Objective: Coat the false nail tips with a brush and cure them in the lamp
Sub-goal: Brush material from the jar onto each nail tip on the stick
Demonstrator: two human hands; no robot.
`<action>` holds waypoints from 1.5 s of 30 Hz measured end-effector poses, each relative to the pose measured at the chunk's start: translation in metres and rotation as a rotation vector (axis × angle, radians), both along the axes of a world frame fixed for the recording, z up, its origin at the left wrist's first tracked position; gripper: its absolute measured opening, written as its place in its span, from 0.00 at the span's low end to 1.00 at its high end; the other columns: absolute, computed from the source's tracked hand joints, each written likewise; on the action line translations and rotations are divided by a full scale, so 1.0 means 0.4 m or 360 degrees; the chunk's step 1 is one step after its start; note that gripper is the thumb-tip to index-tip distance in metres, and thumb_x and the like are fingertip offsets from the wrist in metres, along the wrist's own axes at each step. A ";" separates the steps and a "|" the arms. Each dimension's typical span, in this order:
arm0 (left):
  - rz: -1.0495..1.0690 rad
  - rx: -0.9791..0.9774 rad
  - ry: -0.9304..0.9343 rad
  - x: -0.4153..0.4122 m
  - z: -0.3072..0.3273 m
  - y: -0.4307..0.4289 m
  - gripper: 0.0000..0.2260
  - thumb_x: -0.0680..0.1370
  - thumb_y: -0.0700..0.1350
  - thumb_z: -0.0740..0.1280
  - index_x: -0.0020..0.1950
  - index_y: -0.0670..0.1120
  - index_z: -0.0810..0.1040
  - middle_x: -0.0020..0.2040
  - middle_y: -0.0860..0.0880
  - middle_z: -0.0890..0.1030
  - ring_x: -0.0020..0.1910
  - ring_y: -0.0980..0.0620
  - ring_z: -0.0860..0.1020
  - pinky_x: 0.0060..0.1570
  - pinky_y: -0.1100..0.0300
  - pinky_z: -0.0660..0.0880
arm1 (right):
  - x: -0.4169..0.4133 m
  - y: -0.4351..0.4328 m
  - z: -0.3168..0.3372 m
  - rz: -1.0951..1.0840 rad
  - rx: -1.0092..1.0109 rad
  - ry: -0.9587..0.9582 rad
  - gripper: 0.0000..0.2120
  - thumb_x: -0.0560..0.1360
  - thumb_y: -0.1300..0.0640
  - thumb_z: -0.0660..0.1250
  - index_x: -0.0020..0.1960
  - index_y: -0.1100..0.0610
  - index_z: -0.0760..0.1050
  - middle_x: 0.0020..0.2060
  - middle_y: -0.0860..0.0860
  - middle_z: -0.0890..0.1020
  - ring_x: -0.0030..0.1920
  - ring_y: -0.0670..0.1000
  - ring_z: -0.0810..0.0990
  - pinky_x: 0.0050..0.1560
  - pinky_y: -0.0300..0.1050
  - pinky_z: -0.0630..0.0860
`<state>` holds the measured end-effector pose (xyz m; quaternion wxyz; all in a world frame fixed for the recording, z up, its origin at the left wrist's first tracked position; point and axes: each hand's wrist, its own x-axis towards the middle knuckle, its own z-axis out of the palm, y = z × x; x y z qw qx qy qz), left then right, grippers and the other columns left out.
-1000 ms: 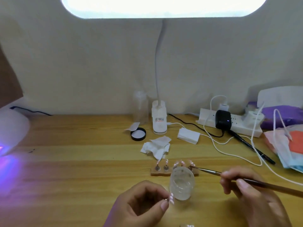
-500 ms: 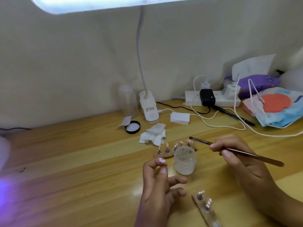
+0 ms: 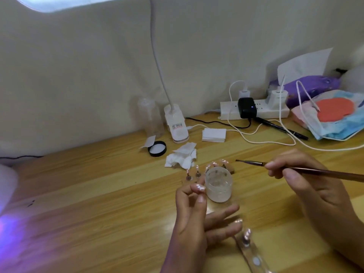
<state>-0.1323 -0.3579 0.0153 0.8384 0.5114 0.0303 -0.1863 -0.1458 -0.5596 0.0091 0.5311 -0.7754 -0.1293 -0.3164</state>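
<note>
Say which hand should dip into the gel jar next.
Right. The right hand already holds the brush, bristles pointing toward the open jar. The left hand pinches a nail tip beside the jar.

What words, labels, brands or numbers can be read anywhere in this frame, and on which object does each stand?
None can be read.
Desk lamp clip base: a small sticker with red and dark print, too blurred to read.
Black adapter on the power strip: only a small blue light shows, no text.
Clear jar, black lid and brush: no print visible.
</note>
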 end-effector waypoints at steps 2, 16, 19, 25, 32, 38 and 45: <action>0.0010 -0.0019 -0.0039 0.007 -0.014 -0.001 0.07 0.72 0.49 0.61 0.48 0.50 0.70 0.63 0.57 0.77 0.44 0.38 0.84 0.30 0.55 0.80 | 0.000 -0.001 -0.003 -0.0001 0.0041 -0.0025 0.12 0.77 0.55 0.58 0.50 0.46 0.79 0.44 0.46 0.79 0.46 0.48 0.78 0.49 0.37 0.74; -0.0080 -0.0082 -0.0135 0.040 -0.038 0.002 0.05 0.69 0.50 0.63 0.36 0.58 0.78 0.55 0.58 0.83 0.50 0.42 0.84 0.44 0.59 0.81 | -0.003 0.023 -0.004 0.0103 -0.0037 0.0041 0.11 0.76 0.56 0.59 0.53 0.47 0.78 0.46 0.43 0.80 0.47 0.47 0.80 0.50 0.36 0.76; -0.0079 -0.0022 -0.0231 0.032 -0.037 0.000 0.05 0.69 0.51 0.62 0.36 0.59 0.77 0.61 0.61 0.80 0.51 0.43 0.84 0.46 0.60 0.81 | -0.001 0.023 -0.003 0.0114 -0.0187 0.0045 0.10 0.75 0.57 0.59 0.51 0.55 0.78 0.45 0.42 0.79 0.47 0.45 0.79 0.50 0.36 0.74; -0.0104 0.0003 -0.0331 0.027 -0.040 -0.002 0.08 0.71 0.50 0.61 0.48 0.50 0.71 0.61 0.62 0.79 0.51 0.43 0.84 0.48 0.61 0.80 | 0.005 0.025 -0.006 0.0159 -0.0587 0.0034 0.09 0.75 0.58 0.61 0.51 0.56 0.79 0.45 0.41 0.79 0.48 0.47 0.78 0.49 0.41 0.73; -0.0122 0.0039 -0.0323 0.026 -0.037 -0.004 0.04 0.76 0.52 0.63 0.41 0.57 0.75 0.62 0.60 0.79 0.51 0.43 0.84 0.47 0.62 0.80 | 0.012 0.022 -0.016 0.0198 -0.0652 0.0105 0.08 0.76 0.57 0.61 0.49 0.53 0.78 0.43 0.42 0.78 0.47 0.48 0.77 0.47 0.40 0.73; 0.0055 -0.0050 -0.0140 0.031 -0.048 -0.005 0.04 0.72 0.48 0.62 0.43 0.51 0.76 0.59 0.58 0.82 0.49 0.41 0.84 0.45 0.59 0.81 | 0.006 0.010 -0.013 0.0116 -0.0332 0.0024 0.09 0.75 0.57 0.59 0.47 0.53 0.77 0.43 0.43 0.77 0.47 0.49 0.77 0.50 0.40 0.72; 0.0112 -0.0125 0.0020 0.036 -0.043 -0.003 0.04 0.71 0.44 0.63 0.44 0.46 0.75 0.52 0.52 0.84 0.47 0.38 0.84 0.44 0.55 0.82 | 0.011 0.006 -0.007 0.0112 0.0014 0.0103 0.09 0.73 0.55 0.58 0.43 0.50 0.77 0.39 0.46 0.78 0.41 0.47 0.76 0.45 0.35 0.73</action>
